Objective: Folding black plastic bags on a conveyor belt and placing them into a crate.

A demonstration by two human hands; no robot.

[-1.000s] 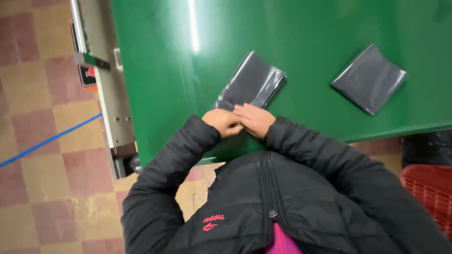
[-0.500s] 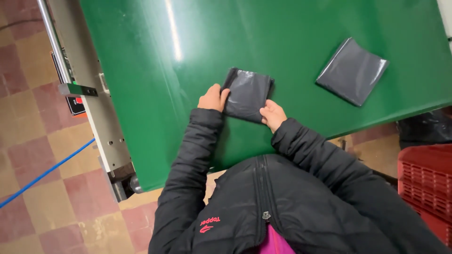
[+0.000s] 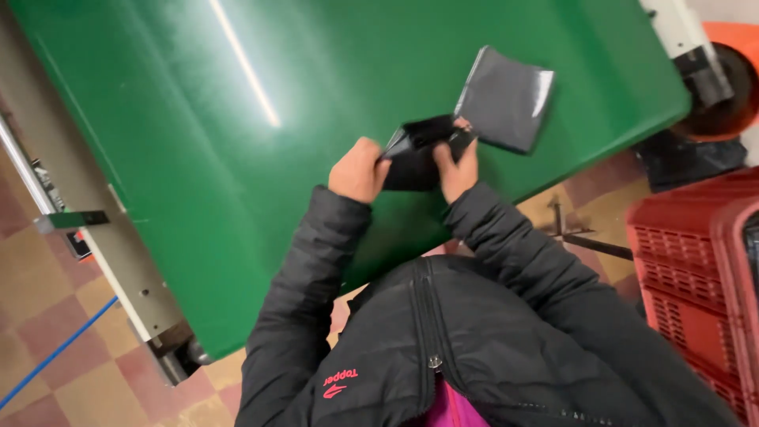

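Both of my hands hold one small dark grey plastic pouch (image 3: pixel 417 155) just above the green belt (image 3: pixel 237 119). My left hand (image 3: pixel 359 170) grips its left edge. My right hand (image 3: pixel 457 165) pinches its right side, and the pouch's top edge is folded or pulled apart. A second grey pouch (image 3: pixel 506 96) lies flat on the belt right behind my right hand. My black jacket sleeves reach up from the bottom of the view.
The belt's grey metal side frame (image 3: pixel 95 237) runs along the left, over a checkered tile floor with a blue line. A red plastic crate (image 3: pixel 696 269) stands at the right. An orange object (image 3: pixel 731 71) sits at the top right corner.
The pouch lay flat under my hands before; now it is lifted off the belt and held between both hands. The view has swung, and the second pouch is now close behind my right hand.
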